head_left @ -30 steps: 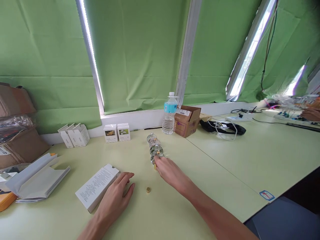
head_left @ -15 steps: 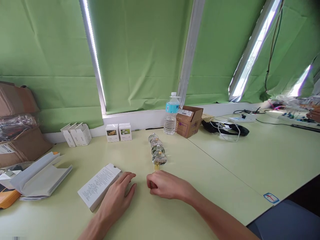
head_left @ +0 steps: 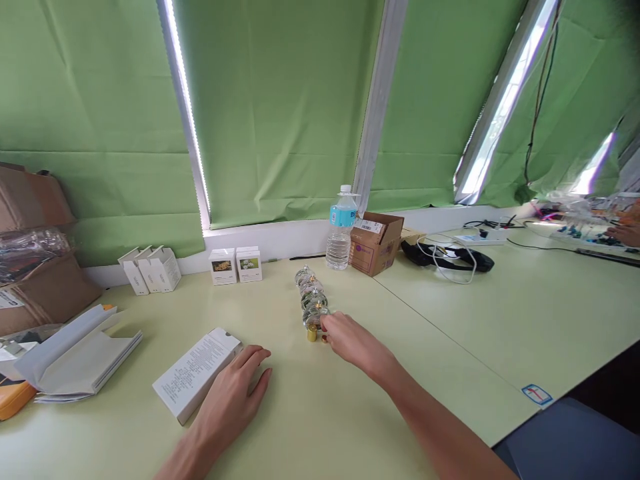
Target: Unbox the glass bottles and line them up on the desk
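My left hand lies flat and open on the pale green table, its fingertips against the end of a long white printed box. My right hand reaches forward with its fingers pinched on a small gold cap. It is right at the near end of a row of small clear glass bottles. Another gold cap stands on the table just left of those fingertips.
At the back stand a water bottle, a brown carton, two picture boxes and several open white boxes. Folded packaging lies left. A black strap with cables and another person's hand are right.
My right hand drew back to the loose gold cap on the table, closed on it, and has carried it forward to the near end of the bottle row. The left hand stayed put.
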A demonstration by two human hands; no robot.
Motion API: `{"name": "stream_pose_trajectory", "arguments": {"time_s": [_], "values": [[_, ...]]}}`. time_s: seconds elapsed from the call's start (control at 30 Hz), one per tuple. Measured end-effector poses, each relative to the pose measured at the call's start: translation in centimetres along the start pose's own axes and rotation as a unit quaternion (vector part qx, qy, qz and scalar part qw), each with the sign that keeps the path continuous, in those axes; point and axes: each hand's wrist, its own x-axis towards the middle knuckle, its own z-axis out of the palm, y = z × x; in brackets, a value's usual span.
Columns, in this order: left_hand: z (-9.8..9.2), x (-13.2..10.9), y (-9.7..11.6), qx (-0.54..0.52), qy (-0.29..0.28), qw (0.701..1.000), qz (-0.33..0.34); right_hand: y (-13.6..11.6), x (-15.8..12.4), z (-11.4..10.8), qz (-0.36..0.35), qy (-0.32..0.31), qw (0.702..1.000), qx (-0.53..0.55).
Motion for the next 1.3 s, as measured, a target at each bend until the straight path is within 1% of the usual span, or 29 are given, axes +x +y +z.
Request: {"name": "stream_pose_trajectory", "arguments": {"time_s": [0.13,0.3,0.37,0.43,0.5,0.53,0.6,0.67,0.7,0.77,0.8,0.83,0.9,1.0,1.07,1.1,1.2,1.3], "values": [[-0.1,0.0,0.0,0.016,0.003,1.000,0.008,0.4,-0.1,-0.6,0.003,-0.014,1.000,0.006],[-0.4,-0.2,-0.3,0.062,0.006,0.998,0.023,0.3,-0.2,-0.8,0.004,-0.027,1.000,0.005],[-0.9,-0.1,-0.4,0.085,0.020,0.996,0.031,0.2,-0.2,-0.9,0.002,-0.024,1.000,0.004],[-1.7,0.1,-0.7,0.109,0.048,0.992,0.027,0.2,-0.2,-1.0,-0.003,-0.021,1.000,0.007],[-2.7,0.3,-1.3,0.134,0.073,0.988,-0.013,0.1,-0.3,-1.0,-0.013,-0.021,1.000,0.012],[-3.2,0.4,-1.8,0.147,0.077,0.985,-0.048,0.1,-0.3,-1.0,-0.019,-0.022,0.999,0.014],[-4.0,0.3,-2.9,0.175,0.066,0.974,-0.132,-0.1,-0.4,-0.9,-0.035,-0.024,0.999,0.020],[-4.6,-0.1,-4.1,0.199,0.033,0.959,-0.200,-0.5,-0.5,-0.7,-0.054,-0.017,0.998,0.032],[-4.8,-0.3,-4.6,0.204,0.010,0.953,-0.223,-0.7,-0.5,-0.5,-0.065,-0.012,0.997,0.041],[-4.9,-0.6,-5.1,0.193,-0.035,0.949,-0.249,-1.2,-0.5,0.0,-0.084,-0.004,0.995,0.061],[-4.9,-0.7,-5.1,0.178,-0.051,0.951,-0.249,-1.4,-0.5,0.2,-0.093,-0.002,0.993,0.070],[-4.8,-0.7,-4.9,0.161,-0.059,0.955,-0.242,-1.8,-0.5,0.4,-0.102,0.002,0.992,0.077],[-4.5,-0.5,-4.2,0.131,-0.045,0.969,-0.204,-2.5,-0.5,0.8,-0.122,0.010,0.988,0.093],[-3.6,-0.1,-2.9,0.121,0.011,0.989,-0.089,-3.6,-0.7,1.0,-0.150,0.018,0.979,0.139],[-2.9,0.0,-2.3,0.130,0.037,0.991,-0.011,-4.2,-0.8,1.0,-0.160,0.012,0.969,0.187],[-2.6,0.0,-2.1,0.138,0.044,0.989,0.018,-4.4,-0.9,1.0,-0.160,0.008,0.965,0.210],[-2.1,-0.1,-1.7,0.161,0.052,0.983,0.065,-4.7,-0.8,1.2,-0.143,0.003,0.953,0.267],[-2.1,-0.1,-1.4,0.174,0.054,0.979,0.088,-4.8,-0.5,1.4,-0.127,0.012,0.943,0.307]]}}
